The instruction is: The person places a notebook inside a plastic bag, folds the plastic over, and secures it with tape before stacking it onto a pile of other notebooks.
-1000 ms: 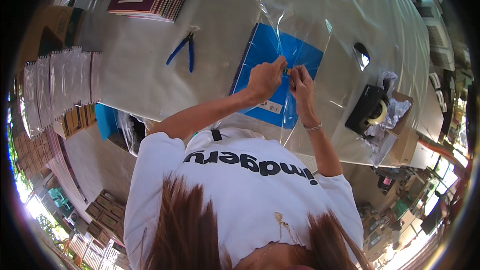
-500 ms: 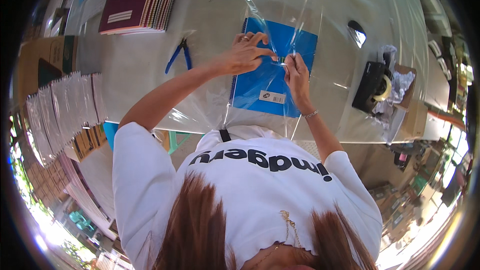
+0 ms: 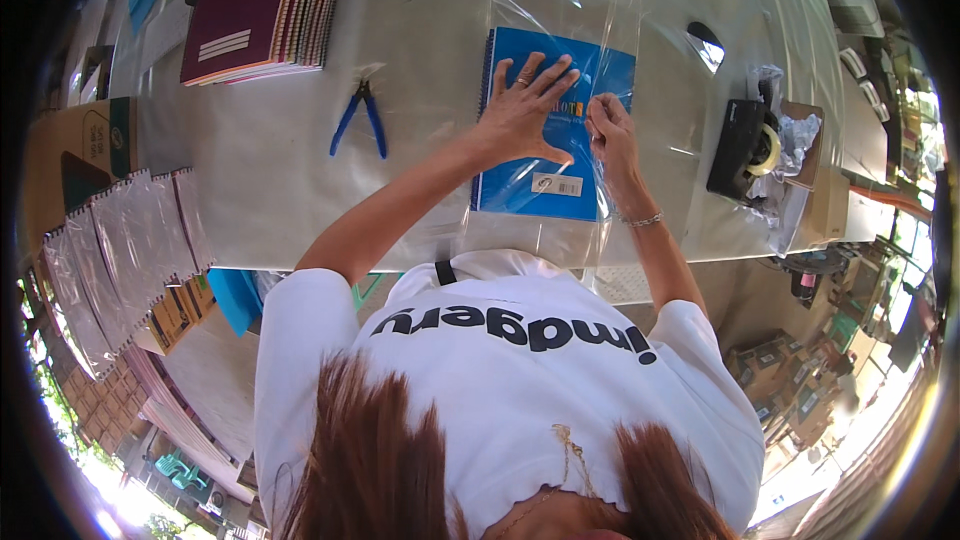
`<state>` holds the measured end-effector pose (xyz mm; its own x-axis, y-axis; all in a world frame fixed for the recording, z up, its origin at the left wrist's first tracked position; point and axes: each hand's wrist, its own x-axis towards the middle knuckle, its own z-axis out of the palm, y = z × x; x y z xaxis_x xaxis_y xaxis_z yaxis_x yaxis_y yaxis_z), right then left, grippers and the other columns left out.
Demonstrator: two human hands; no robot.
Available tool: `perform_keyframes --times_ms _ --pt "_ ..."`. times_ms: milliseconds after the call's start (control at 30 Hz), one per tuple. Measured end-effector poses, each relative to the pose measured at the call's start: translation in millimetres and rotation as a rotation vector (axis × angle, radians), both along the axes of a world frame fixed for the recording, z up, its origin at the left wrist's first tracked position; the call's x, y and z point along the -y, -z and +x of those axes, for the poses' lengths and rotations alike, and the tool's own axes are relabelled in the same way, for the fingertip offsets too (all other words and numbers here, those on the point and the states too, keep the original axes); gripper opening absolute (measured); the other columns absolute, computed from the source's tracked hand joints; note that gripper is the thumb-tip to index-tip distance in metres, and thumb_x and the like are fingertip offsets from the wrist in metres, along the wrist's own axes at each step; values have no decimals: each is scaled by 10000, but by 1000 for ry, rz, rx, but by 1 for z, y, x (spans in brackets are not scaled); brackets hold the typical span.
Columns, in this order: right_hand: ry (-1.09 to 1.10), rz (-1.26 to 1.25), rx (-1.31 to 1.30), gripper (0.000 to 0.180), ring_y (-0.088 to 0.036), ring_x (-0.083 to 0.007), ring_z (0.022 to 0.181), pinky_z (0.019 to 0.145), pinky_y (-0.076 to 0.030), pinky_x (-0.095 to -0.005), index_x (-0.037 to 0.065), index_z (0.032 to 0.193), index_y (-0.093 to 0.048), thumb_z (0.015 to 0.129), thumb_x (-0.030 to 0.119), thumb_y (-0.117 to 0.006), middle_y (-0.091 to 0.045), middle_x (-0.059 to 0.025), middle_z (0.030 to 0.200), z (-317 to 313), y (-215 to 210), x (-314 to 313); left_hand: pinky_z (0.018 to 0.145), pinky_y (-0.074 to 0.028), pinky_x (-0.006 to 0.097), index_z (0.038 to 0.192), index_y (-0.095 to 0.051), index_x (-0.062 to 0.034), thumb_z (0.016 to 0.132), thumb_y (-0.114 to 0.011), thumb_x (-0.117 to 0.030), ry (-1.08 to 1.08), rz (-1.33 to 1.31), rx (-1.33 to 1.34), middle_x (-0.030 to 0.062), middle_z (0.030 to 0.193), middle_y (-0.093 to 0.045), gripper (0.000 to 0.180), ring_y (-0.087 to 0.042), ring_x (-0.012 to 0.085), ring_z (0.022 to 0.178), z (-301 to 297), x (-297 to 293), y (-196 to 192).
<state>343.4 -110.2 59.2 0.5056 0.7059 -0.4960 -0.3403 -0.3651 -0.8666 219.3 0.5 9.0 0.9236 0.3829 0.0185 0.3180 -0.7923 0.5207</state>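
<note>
A blue spiral notebook with a white barcode label lies on the table, its coil along the left side. Clear plastic film covers it and reaches past its far edge. My left hand rests flat on the cover through the film, fingers spread. At the notebook's right side my right hand is closed, fingertips pinched together where the film's edge runs. The exact bit of film between those fingertips is hidden.
Blue-handled pliers lie left of the notebook. Beyond them stands a stack of maroon notebooks. At right are a black tape dispenser and crumpled plastic. Wrapped notebooks hang by the table's left side.
Both hands were pinching together at the middle of the cover, drawing the film into folds. Now the left hand is spread flat, the right has moved toward the right edge, and the film lies flatter.
</note>
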Motion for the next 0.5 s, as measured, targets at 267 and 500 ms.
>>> perform_keyframes --times_ms 267,500 --pt "-84 -264 470 209 -527 -183 683 665 -427 -359 11 906 -518 926 213 -470 -543 -104 747 -11 7 -9 1085 -12 631 1464 -251 -187 421 -779 -679 -17 -34 31 48 1536 -181 1268 -83 355 1418 11 6 2" --pt "-433 -488 181 222 -592 -267 885 795 -444 -347 82 991 -590 897 234 -458 -605 -107 860 20 -3 -23 1074 -33 632 1470 -233 -195 428 -780 -680 -14 -38 20 43 1539 -180 1273 -104 354 1417 10 6 1"
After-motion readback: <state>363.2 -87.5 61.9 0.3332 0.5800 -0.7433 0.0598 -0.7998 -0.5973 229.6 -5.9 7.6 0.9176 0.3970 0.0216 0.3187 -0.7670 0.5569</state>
